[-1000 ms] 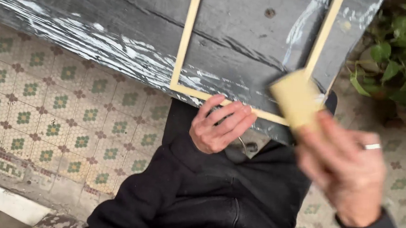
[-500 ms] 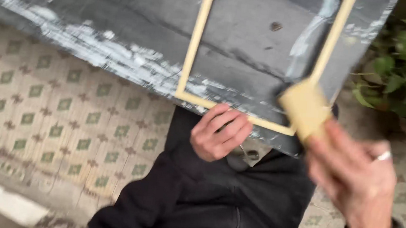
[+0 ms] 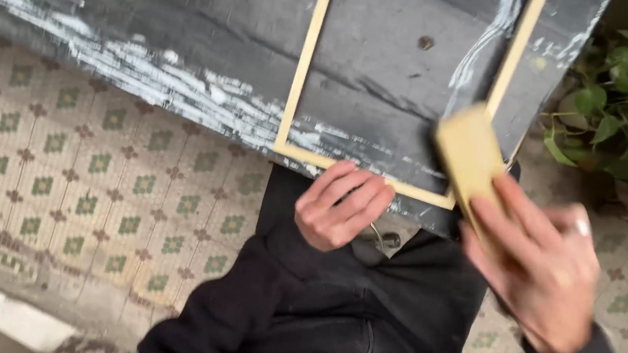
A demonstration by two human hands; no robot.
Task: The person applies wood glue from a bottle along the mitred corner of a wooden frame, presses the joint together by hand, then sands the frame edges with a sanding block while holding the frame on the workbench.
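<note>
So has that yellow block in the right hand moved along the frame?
Yes. The yellow block in the right hand has slid up past the wooden frame's lower right corner, onto its right-hand strip.

**Both hands up, sleeves dark**

The left hand (image 3: pixel 342 206) is raised near the middle of the view, fingers curled loosely inward, fingertips pointing up and to the right, knuckles bent. Its dark sleeve runs down toward the near left. The right hand (image 3: pixel 539 271) sits lower right, blurred, fingers extended up and left in a grip, a ring on one finger; its dark cuff shows at the near right corner.
</note>
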